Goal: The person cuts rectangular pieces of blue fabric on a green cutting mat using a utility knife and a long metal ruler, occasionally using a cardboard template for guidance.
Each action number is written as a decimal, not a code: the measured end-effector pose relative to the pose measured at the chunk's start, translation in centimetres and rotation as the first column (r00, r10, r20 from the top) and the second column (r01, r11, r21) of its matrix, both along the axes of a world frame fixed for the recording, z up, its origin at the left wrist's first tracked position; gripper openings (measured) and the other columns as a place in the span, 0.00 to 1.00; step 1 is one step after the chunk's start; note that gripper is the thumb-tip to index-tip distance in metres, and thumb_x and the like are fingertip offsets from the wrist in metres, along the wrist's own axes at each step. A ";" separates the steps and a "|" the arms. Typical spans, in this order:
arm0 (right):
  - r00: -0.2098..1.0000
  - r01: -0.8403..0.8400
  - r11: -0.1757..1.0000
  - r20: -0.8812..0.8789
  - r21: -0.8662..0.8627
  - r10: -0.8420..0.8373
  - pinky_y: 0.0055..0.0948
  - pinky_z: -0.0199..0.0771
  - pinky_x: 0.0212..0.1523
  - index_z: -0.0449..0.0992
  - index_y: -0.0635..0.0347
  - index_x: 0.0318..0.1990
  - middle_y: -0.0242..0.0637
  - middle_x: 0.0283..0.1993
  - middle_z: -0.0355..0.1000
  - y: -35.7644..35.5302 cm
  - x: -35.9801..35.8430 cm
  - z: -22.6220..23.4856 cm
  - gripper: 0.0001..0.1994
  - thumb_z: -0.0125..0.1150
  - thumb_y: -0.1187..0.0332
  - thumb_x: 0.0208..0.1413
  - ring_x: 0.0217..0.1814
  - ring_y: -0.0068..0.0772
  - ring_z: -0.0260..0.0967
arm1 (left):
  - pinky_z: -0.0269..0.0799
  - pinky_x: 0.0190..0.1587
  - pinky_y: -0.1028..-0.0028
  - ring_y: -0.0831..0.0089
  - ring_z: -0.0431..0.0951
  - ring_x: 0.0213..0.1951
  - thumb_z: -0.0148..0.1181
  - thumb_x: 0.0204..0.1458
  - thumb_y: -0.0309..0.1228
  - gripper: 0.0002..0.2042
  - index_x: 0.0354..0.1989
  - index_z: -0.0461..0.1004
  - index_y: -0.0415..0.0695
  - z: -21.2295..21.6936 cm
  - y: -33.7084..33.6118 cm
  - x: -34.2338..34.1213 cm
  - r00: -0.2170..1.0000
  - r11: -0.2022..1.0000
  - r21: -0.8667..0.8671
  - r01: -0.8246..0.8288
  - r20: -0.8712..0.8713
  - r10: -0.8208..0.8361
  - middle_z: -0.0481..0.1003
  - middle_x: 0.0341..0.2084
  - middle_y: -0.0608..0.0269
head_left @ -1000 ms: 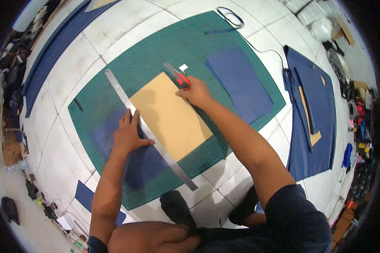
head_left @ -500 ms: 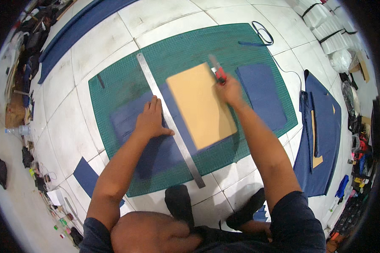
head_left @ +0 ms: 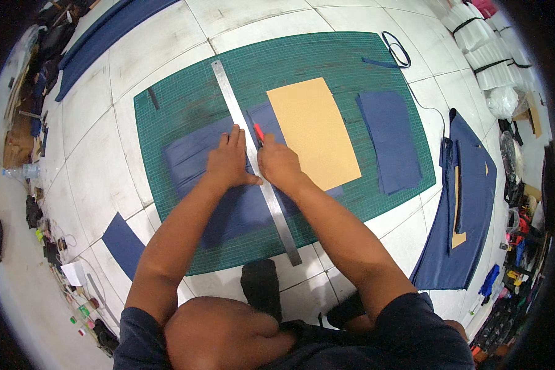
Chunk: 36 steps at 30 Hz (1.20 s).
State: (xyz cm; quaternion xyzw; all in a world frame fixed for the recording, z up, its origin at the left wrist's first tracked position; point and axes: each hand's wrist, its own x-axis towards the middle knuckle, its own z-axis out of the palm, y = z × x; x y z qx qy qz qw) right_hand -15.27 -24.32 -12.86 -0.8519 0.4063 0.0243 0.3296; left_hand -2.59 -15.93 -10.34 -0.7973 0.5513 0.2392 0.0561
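Note:
A long metal ruler (head_left: 277, 216) lies slantwise across a folded blue fabric sheet (head_left: 191, 151) on the green cutting mat (head_left: 185, 92). My left hand (head_left: 228, 161) presses flat on the fabric and the ruler's left edge, fingers stretched forward and thumb out to the side. Close on the ruler's other side, my right hand (head_left: 279, 163) grips a red utility knife (head_left: 259, 132). Its blade points away from me beside the ruler's right edge; whether the tip touches the fabric I cannot tell. A tan rectangular board (head_left: 314, 135) lies right of that hand, partly over the fabric.
Several blue fabric pieces (head_left: 391, 142) are stacked at the mat's right. Beyond the mat lies a larger blue sheet (head_left: 475, 203) with tan strips. A looped dark strap (head_left: 398, 49) rests at the far right corner. A blue piece (head_left: 123, 243) lies on the tiles at left.
My right hand has brought the knife leftward and nearer, from the tan board's far right corner to the ruler. The board has shifted slightly to the right. My left hand stays on the ruler.

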 end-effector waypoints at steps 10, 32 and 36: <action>0.996 -0.034 0.994 0.078 -0.103 0.042 0.57 0.77 0.41 0.63 0.69 0.47 0.64 0.34 0.76 0.7 1.7 -0.5 0.14 0.50 0.67 0.61 0.38 0.66 0.77 | 0.72 0.62 0.54 0.46 0.55 0.72 0.80 0.26 0.60 0.68 0.74 0.48 0.34 -0.6 0.1 0.4 0.996 0.999 0.003 0.052 0.070 -0.052 0.48 0.74 0.45; 0.941 0.106 0.922 -0.336 0.373 0.028 0.60 0.74 0.50 0.62 0.62 0.51 0.62 0.41 0.77 12.1 -15.4 5.5 0.12 0.46 0.65 0.65 0.46 0.66 0.77 | 0.73 0.61 0.53 0.47 0.55 0.72 0.80 0.26 0.60 0.69 0.74 0.46 0.33 -0.7 0.0 -0.1 0.995 1.000 0.010 0.029 0.094 -0.030 0.47 0.75 0.46; 0.919 0.114 0.917 -0.392 0.381 0.048 0.62 0.72 0.49 0.63 0.63 0.49 0.61 0.40 0.77 15.1 -21.0 6.5 0.13 0.42 0.62 0.67 0.45 0.66 0.77 | 0.71 0.62 0.51 0.46 0.55 0.72 0.80 0.25 0.61 0.69 0.74 0.47 0.34 -0.1 -0.4 -0.4 0.996 0.999 0.003 0.043 0.072 -0.043 0.48 0.74 0.46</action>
